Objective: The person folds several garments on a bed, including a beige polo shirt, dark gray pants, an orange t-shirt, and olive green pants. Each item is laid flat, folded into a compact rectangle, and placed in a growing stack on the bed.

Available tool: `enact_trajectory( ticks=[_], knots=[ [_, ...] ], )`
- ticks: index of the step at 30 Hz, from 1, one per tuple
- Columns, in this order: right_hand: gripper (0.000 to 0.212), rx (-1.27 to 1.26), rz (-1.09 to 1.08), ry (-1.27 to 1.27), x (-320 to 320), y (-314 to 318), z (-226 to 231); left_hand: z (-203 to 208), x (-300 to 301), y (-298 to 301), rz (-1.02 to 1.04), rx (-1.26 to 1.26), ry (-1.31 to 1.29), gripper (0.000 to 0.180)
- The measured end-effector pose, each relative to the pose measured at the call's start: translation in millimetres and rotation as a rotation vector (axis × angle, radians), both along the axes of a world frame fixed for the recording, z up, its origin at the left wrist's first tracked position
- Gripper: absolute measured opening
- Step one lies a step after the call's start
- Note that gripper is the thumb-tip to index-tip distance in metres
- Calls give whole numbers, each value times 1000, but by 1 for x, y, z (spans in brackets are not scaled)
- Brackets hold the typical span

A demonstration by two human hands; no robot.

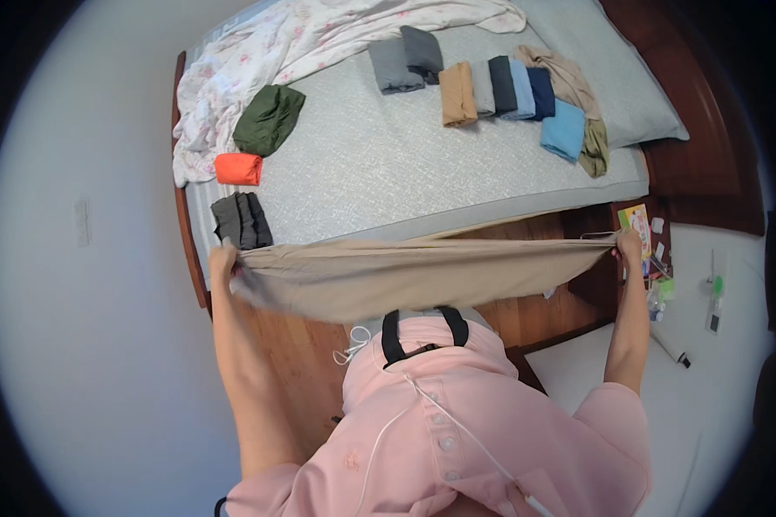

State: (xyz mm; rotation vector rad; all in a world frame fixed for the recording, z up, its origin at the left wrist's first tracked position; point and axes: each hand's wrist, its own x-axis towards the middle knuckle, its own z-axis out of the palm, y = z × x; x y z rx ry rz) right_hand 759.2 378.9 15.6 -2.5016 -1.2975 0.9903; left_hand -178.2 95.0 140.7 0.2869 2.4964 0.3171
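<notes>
A long beige garment (pixel 414 274) is stretched sideways in the air in front of me, at the near edge of the bed; its exact kind does not show. My left hand (pixel 222 258) is closed on its left end, next to dark grey folded clothes (pixel 243 220) at the bed's corner. Its right end is gripped in my right hand (pixel 628 246), in front of the bedside table. Between the two hands the cloth sags, and its lower edge is slightly blurred.
On the bed (pixel 362 172) lie an orange folded garment (pixel 238 169), a green one (pixel 269 121) and a row of folded clothes (pixel 502 89). Crumpled clothes (pixel 569 82) lie by the pillow (pixel 629 95). A floral blanket (pixel 267 52) covers the far left. A bedside table (pixel 597 280) stands right.
</notes>
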Motion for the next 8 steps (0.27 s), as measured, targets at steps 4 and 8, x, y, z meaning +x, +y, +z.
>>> enact_trajectory(
  ticks=[4,8],
  knots=[
    [21,63,-317,319,-10,31,19,-5,-9,1,251,275,-173,22],
    [33,106,-339,609,0,88,-11,-9,-31,38,463,547,-223,27]
  ],
)
